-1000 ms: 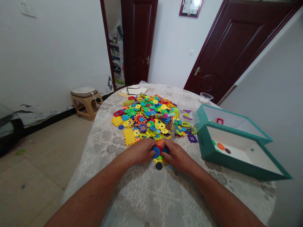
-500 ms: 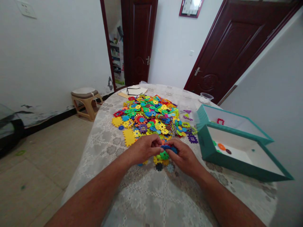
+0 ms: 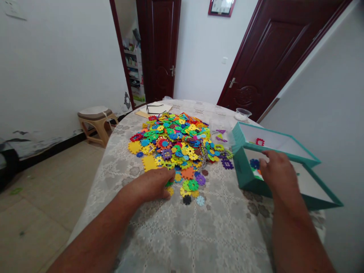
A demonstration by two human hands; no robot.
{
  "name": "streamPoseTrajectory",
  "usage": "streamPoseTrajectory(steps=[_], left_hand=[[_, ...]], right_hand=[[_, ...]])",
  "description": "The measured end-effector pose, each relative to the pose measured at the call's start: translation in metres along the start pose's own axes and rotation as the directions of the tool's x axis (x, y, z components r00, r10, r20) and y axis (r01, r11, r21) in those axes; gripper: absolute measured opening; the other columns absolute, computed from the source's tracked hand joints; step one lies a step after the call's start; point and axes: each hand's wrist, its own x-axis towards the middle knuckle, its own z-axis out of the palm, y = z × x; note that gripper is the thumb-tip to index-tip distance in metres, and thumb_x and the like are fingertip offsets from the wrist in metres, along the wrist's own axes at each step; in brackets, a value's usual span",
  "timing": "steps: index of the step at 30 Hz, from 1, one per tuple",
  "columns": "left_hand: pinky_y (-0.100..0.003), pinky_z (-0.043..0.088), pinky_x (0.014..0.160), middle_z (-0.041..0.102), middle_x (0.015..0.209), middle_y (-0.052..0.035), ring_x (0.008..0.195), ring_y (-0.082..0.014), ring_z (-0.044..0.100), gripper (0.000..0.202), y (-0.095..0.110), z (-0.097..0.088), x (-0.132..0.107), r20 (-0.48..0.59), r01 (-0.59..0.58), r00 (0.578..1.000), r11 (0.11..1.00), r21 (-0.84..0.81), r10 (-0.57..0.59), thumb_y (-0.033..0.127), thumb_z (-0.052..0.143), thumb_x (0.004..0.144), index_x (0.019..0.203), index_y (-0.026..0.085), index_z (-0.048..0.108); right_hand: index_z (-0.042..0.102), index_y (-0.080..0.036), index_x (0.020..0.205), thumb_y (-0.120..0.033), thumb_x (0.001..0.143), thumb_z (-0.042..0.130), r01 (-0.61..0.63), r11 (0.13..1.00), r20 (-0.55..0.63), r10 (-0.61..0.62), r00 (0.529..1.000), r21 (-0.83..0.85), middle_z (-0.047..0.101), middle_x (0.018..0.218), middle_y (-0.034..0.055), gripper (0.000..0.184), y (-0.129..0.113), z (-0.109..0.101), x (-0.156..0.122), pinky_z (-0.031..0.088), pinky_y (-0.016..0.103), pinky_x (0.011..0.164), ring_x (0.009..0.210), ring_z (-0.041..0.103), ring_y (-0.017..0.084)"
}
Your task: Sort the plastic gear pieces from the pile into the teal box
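A heap of colourful plastic interlocking discs (image 3: 176, 142) lies on a table with a lace cloth (image 3: 199, 227). My left hand (image 3: 155, 184) rests curled at the near edge of the heap, fingertips on loose pieces. My right hand (image 3: 274, 170) hovers over the nearer teal box (image 3: 246, 178), pinching a blue disc (image 3: 254, 163) at its rim. A second teal box (image 3: 273, 140) behind it holds a red piece (image 3: 259, 141).
A few loose discs (image 3: 191, 185) lie between my hands. Glasses on paper (image 3: 155, 109) and a clear plastic bowl (image 3: 242, 113) sit at the far table edge. A small stool (image 3: 95, 119) stands on the floor at left. Dark doors stand behind.
My right hand left the pile and swung right to the teal box with a blue disc. My left hand stayed at the pile's near edge. The view shifted slightly.
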Motion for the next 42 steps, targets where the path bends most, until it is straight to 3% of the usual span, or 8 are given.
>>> streamPoseTrajectory(steps=[4, 7, 10, 14, 20, 25, 35, 42], left_hand=[[-0.036, 0.051, 0.088, 0.071, 0.116, -0.0055, 0.102, -0.0262, 0.066, 0.033, -0.002, 0.003, 0.008, -0.008, -0.022, 1.0, 1.0, 0.002, 0.022, 0.024, 0.076, 0.079, 0.109, 0.026, 0.063], [-0.039, 0.05, 0.097, 0.069, 0.128, -0.0087, 0.116, -0.0284, 0.064, 0.041, -0.002, 0.005, 0.013, -0.028, -0.015, 0.999, 1.0, 0.015, 0.015, 0.023, 0.073, 0.083, 0.122, 0.025, 0.06], [-0.04, 0.049, 0.101, 0.068, 0.129, -0.0099, 0.119, -0.029, 0.063, 0.039, -0.001, 0.011, 0.018, -0.042, -0.02, 0.999, 0.998, 0.055, 0.022, 0.026, 0.069, 0.088, 0.126, 0.023, 0.06], [-0.039, 0.05, 0.099, 0.067, 0.125, -0.0106, 0.117, -0.0288, 0.063, 0.033, 0.0, 0.018, 0.022, -0.074, -0.021, 0.997, 0.995, 0.102, 0.029, 0.031, 0.065, 0.092, 0.124, 0.023, 0.062], [-0.038, 0.048, 0.101, 0.064, 0.128, -0.0089, 0.119, -0.028, 0.061, 0.048, -0.003, 0.02, 0.019, -0.089, -0.083, 0.992, 0.996, 0.027, 0.085, 0.036, 0.075, 0.085, 0.131, 0.027, 0.062], [-0.036, 0.05, 0.096, 0.061, 0.123, -0.0073, 0.112, -0.0256, 0.061, 0.042, 0.003, 0.019, 0.018, -0.062, -0.093, 0.994, 0.995, 0.036, 0.095, 0.029, 0.073, 0.085, 0.126, 0.029, 0.064], [-0.036, 0.049, 0.1, 0.06, 0.126, -0.0079, 0.113, -0.0246, 0.062, 0.041, 0.018, 0.023, 0.025, -0.065, -0.106, 0.992, 0.994, -0.014, 0.105, 0.024, 0.065, 0.09, 0.13, 0.028, 0.064], [-0.034, 0.051, 0.093, 0.06, 0.122, -0.0076, 0.108, -0.0242, 0.064, 0.034, 0.015, 0.026, 0.026, -0.082, -0.108, 0.991, 0.994, 0.012, 0.108, 0.027, 0.063, 0.091, 0.125, 0.027, 0.067]], right_hand=[[0.067, -0.017, 0.115, -0.027, 0.097, 0.046, 0.061, 0.991, -0.055, -0.055, 0.997, 0.115, 0.067, 0.111, 0.0191, 0.029, -0.022, -0.007, 0.0, 0.048, 0.05, 0.096, 0.109, 0.06, 0.035], [0.066, -0.02, 0.112, -0.027, 0.099, 0.048, 0.17, 0.909, 0.05, -0.204, 0.978, 0.382, 0.068, 0.108, 0.0133, 0.023, -0.062, -0.01, -0.006, 0.05, 0.043, 0.093, 0.101, 0.064, 0.028], [0.066, -0.021, 0.113, -0.027, 0.099, 0.053, 0.2, 0.802, 0.256, -0.399, 0.88, 0.563, 0.068, 0.109, 0.0121, 0.02, -0.101, 0.0, -0.023, 0.05, 0.041, 0.09, 0.101, 0.064, 0.027], [0.066, -0.02, 0.109, -0.03, 0.095, 0.063, 0.141, 0.791, 0.426, -0.46, 0.779, 0.595, 0.065, 0.107, 0.0122, 0.018, -0.131, 0.02, -0.045, 0.048, 0.04, 0.089, 0.101, 0.062, 0.028], [0.063, -0.023, 0.103, -0.028, 0.086, 0.072, 0.082, 0.762, 0.464, -0.471, 0.75, 0.642, 0.061, 0.104, 0.0072, 0.02, -0.138, 0.026, -0.051, 0.045, 0.036, 0.083, 0.093, 0.058, 0.024], [0.061, -0.023, 0.097, -0.023, 0.084, 0.072, 0.053, 0.73, 0.474, -0.495, 0.728, 0.681, 0.062, 0.097, 0.0053, 0.018, -0.139, 0.023, -0.048, 0.043, 0.034, 0.077, 0.088, 0.058, 0.023], [0.066, -0.022, 0.093, -0.021, 0.091, 0.064, -0.26, 0.534, 0.532, -0.455, 0.714, 0.804, 0.069, 0.084, 0.0004, 0.003, -0.157, 0.023, -0.055, 0.043, 0.027, 0.066, 0.077, 0.061, 0.017], [0.073, -0.021, 0.095, -0.023, 0.095, 0.058, -0.223, 0.509, 0.513, -0.549, 0.66, 0.832, 0.069, 0.086, 0.0005, 0.014, -0.162, 0.009, -0.051, 0.045, 0.028, 0.07, 0.078, 0.06, 0.017]])
